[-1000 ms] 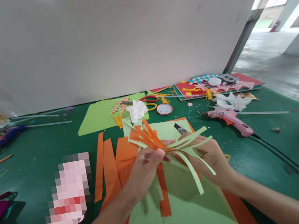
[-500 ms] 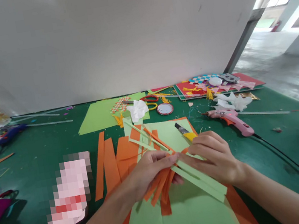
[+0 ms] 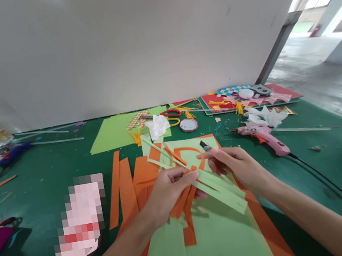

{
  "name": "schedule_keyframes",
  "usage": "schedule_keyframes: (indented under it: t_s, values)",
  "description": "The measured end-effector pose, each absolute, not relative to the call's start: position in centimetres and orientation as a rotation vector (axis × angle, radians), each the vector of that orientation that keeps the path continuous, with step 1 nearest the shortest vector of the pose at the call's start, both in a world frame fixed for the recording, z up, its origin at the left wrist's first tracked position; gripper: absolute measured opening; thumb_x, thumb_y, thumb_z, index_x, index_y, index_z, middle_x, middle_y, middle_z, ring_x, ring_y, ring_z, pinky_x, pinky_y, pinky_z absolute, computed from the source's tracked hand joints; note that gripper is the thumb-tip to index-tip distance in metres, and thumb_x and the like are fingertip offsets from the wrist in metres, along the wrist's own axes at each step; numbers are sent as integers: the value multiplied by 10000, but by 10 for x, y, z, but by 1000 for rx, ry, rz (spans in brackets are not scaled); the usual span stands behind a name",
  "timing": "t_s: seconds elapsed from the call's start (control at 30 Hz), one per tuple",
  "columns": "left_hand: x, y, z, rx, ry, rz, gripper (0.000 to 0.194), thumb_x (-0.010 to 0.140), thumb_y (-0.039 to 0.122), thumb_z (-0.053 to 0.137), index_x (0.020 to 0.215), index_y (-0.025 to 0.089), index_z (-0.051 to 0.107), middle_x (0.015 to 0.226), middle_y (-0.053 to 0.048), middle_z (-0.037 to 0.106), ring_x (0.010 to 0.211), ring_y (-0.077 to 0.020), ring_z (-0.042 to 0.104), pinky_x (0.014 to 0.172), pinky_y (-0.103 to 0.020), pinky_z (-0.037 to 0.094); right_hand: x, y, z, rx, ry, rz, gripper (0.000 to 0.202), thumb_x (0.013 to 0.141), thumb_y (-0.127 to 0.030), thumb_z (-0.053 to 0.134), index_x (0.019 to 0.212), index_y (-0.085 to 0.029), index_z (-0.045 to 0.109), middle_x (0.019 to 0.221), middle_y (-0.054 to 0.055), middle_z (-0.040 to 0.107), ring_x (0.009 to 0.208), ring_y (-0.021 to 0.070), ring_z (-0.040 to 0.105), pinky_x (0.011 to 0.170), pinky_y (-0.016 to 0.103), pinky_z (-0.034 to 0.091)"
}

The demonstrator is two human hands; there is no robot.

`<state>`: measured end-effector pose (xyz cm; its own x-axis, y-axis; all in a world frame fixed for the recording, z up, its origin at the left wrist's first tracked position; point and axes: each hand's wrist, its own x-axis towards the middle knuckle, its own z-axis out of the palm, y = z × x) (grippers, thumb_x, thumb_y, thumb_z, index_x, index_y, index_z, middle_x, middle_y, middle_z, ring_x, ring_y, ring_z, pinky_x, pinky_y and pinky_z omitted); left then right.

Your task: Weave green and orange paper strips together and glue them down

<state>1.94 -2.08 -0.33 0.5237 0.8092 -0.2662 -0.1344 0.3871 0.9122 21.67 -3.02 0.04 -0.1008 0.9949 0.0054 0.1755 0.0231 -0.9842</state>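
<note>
Moved since the earlier frame: right hand (image 3: pixel 234 163), raised off the crossing point and shifted toward the far side, with index finger extended to a narrow, curved orange paper strip (image 3: pixel 187 147). Left hand (image 3: pixel 171 191): closed, pinching a bundle of crossed, narrow orange and pale green paper strips (image 3: pixel 222 189) between thumb and fingers. Bundle location: above a large pale green paper sheet (image 3: pixel 223 241), with green ends toward the near right and orange ends below the left fingers. Right grip: fingers partly curled; cannot tell whether pinching or merely touching the curved strip. Beside right fingers: dark-tipped tool (image 3: pixel 204 145), partly hidden. Left of bundle: wide, flat orange paper strips (image 3: pixel 125 183), laid on a dark green tabletop (image 3: pixel 64 159). Right, well apart: pink glue gun (image 3: pixel 269 137) with black cord.
</note>
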Motion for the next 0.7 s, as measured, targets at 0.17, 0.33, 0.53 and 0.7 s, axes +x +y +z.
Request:
schedule_keyframes:
  t_s: [0.17, 0.33, 0.53, 0.7]
  values:
    - [19, -21, -6, 1098, 882, 641, 294, 802, 409, 706, 761, 118, 713, 770, -73, 709, 656, -164, 670, 674, -302, 578, 221, -31, 4, -1028, -1074, 1563, 329, 875, -410, 611, 1055, -149, 699, 574, -42, 440, 520, 78, 338, 475, 234, 238]
    - [19, -20, -8, 1116, 925, 608, 292, 786, 418, 712, 727, 132, 699, 751, -57, 693, 651, -176, 670, 653, -308, 564, 228, -31, 2, -831, -965, 1762, 314, 810, -337, 671, 1073, -165, 690, 531, -58, 418, 472, 86, 381, 455, 238, 275]
    - [18, -20, -5, 1155, 848, 528, 303, 801, 425, 699, 726, 132, 681, 711, -34, 661, 644, -165, 669, 621, -271, 535, 231, -33, 4, -730, -1095, 1916, 193, 803, -345, 652, 920, -191, 669, 493, -56, 484, 420, 91, 461, 439, 232, 322]
    - [17, -20, -3, 1168, 819, 481, 326, 782, 395, 726, 626, 144, 586, 616, 21, 545, 578, -147, 660, 583, -245, 512, 231, -35, 13, -721, -1112, 1972, 162, 783, -307, 651, 906, -204, 632, 596, -24, 599, 476, 116, 592, 380, 200, 269]
